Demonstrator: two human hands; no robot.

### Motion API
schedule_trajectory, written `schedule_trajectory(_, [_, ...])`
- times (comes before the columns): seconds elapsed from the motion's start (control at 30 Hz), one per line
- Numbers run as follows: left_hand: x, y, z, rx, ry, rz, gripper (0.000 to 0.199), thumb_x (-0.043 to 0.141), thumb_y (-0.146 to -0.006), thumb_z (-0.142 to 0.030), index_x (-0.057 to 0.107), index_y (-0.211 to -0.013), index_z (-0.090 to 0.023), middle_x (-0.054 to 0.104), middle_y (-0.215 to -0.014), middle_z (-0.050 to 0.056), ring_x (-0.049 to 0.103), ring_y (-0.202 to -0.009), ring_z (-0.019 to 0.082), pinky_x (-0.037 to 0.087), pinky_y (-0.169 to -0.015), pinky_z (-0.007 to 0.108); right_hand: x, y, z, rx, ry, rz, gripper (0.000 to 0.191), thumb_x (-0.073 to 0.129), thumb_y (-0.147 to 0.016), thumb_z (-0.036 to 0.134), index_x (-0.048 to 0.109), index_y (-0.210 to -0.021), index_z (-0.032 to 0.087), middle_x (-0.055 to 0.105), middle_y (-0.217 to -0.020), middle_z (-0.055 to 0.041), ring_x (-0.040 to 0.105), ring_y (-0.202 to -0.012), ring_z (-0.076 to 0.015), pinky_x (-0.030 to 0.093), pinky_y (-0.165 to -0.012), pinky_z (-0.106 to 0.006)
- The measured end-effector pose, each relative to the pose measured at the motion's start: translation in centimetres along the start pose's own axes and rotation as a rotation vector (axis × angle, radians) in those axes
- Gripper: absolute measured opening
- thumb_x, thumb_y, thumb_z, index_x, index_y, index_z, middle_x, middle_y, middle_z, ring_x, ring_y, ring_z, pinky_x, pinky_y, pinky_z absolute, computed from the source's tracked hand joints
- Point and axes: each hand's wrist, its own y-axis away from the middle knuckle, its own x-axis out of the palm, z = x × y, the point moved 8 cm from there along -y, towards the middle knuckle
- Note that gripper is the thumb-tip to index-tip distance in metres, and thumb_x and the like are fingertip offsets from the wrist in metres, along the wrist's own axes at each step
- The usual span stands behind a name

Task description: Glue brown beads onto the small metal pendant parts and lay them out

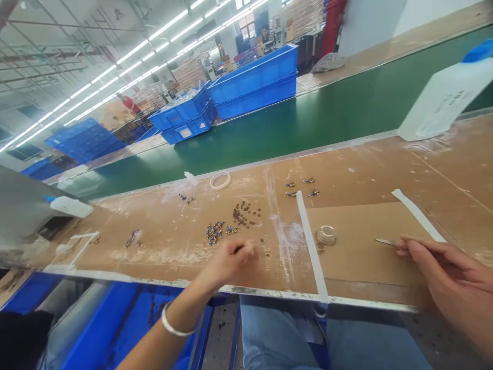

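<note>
My left hand (233,259), wearing a white bracelet, hovers over the brown worktop with its fingers curled together and slightly blurred; whatever they pinch, if anything, is hidden. Just beyond it lie a heap of small blue-and-gold metal pieces (214,233) and a scatter of small dark round pieces (243,215). On the right, my right hand (442,270) grips slim, pointed metal tweezers (386,242), tip facing left. They are above a cardboard sheet (362,259), where a small clear round dish (326,235) stands.
Several blue-and-gold pieces (302,188) lie apart beyond the tape strip (311,246). A tape roll (220,180) and a small white bottle (191,178) are near the green belt (254,136). A large white bottle (442,105) stands right. Blue crates (254,82) line the far side.
</note>
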Motion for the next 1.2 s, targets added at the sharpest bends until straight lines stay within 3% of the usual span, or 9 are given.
schedule_trajectory(0.07, [2.7,-1.9,-2.1,0.129,-0.220,0.032,0.020,0.055,-0.079,-0.021,0.055,-0.059,-0.018,0.045,-0.054,-0.005,0.040,-0.055,0.010,0.031,-0.054,0.023,-0.2,-0.1,0.8,0.036,-0.052,0.022,0.034,0.056,-0.079,0.053,0.071,-0.089,0.024,0.073,-0.089,-0.0032,0.069,-0.084,-0.0185,0.056,-0.079,-0.029])
schedule_trajectory(0.17, [4.0,-3.3,-3.2,0.199,-0.455,0.030,0.017,0.056,-0.076,-0.012,0.063,-0.062,-0.019,0.058,-0.060,-0.004,0.052,-0.063,0.013,0.037,-0.063,0.025,-0.4,-0.2,1.2,0.040,-0.090,0.029,0.036,0.056,-0.079,0.054,0.071,-0.089,0.022,0.073,-0.089,-0.0029,0.069,-0.082,-0.0173,0.055,-0.080,-0.028])
schedule_trajectory(0.27, [3.0,-3.6,-3.0,0.190,-0.581,-0.041,0.019,0.062,-0.069,-0.005,0.072,-0.071,-0.021,0.070,-0.072,-0.002,0.060,-0.069,0.015,0.043,-0.068,0.026,-0.2,-0.2,0.9,0.040,-0.088,0.041,0.038,0.055,-0.080,0.055,0.071,-0.091,0.023,0.073,-0.089,-0.0024,0.069,-0.082,-0.0162,0.055,-0.080,-0.026])
schedule_trajectory(0.4, [1.0,-3.5,-2.2,0.196,-0.609,-0.132,0.029,0.063,-0.068,-0.003,0.077,-0.084,-0.024,0.075,-0.088,0.000,0.065,-0.073,0.016,0.050,-0.073,0.027,-0.3,-0.1,0.9,0.031,-0.087,0.017,0.035,0.055,-0.083,0.053,0.071,-0.093,0.024,0.073,-0.089,-0.0013,0.069,-0.083,-0.0146,0.053,-0.082,-0.025])
schedule_trajectory(0.67, [-2.9,-2.3,0.7,0.106,-0.446,-0.276,0.014,0.064,-0.074,-0.012,0.074,-0.071,-0.022,0.076,-0.074,-0.001,0.070,-0.073,0.018,0.053,-0.073,0.028,-0.3,0.0,0.7,0.041,-0.098,0.002,0.033,0.055,-0.085,0.052,0.071,-0.094,0.024,0.072,-0.092,-0.0010,0.067,-0.088,-0.0139,0.050,-0.085,-0.024])
schedule_trajectory(0.83, [-4.1,-1.4,2.0,0.113,-0.377,-0.334,0.012,0.068,-0.075,-0.016,0.076,-0.080,-0.022,0.079,-0.092,0.002,0.071,-0.074,0.018,0.056,-0.072,0.031,-0.2,0.1,0.6,0.036,-0.094,0.008,0.032,0.055,-0.084,0.052,0.071,-0.093,0.026,0.073,-0.091,0.0001,0.068,-0.086,-0.0141,0.051,-0.084,-0.025])
schedule_trajectory(0.97, [-4.4,-1.1,1.1,0.251,-0.503,-0.397,0.013,0.069,-0.078,-0.016,0.078,-0.078,-0.026,0.079,-0.094,0.001,0.071,-0.090,0.021,0.054,-0.085,0.036,-0.5,0.1,0.9,0.027,-0.118,-0.029,0.033,0.057,-0.083,0.055,0.071,-0.092,0.027,0.073,-0.090,0.0003,0.068,-0.084,-0.0162,0.052,-0.083,-0.029])
schedule_trajectory(1.07, [-3.8,-0.3,-0.4,0.452,-0.651,-0.461,0.013,0.070,-0.081,-0.018,0.079,-0.079,-0.028,0.078,-0.088,0.000,0.068,-0.088,0.022,0.053,-0.082,0.038,-0.5,-0.1,1.1,-0.018,-0.112,-0.034,0.031,0.057,-0.086,0.051,0.071,-0.093,0.025,0.073,-0.088,-0.0004,0.068,-0.081,-0.0154,0.053,-0.080,-0.028])
schedule_trajectory(1.2, [-2.1,1.9,-2.4,0.751,-0.710,-0.586,0.013,0.065,-0.088,-0.023,0.078,-0.084,-0.026,0.072,-0.081,0.003,0.061,-0.079,0.020,0.050,-0.071,0.033,-0.7,0.5,3.0,-0.386,0.039,-0.031,0.023,0.053,-0.094,0.039,0.070,-0.097,0.023,0.073,-0.091,-0.0011,0.068,-0.084,-0.0135,0.052,-0.076,-0.025])
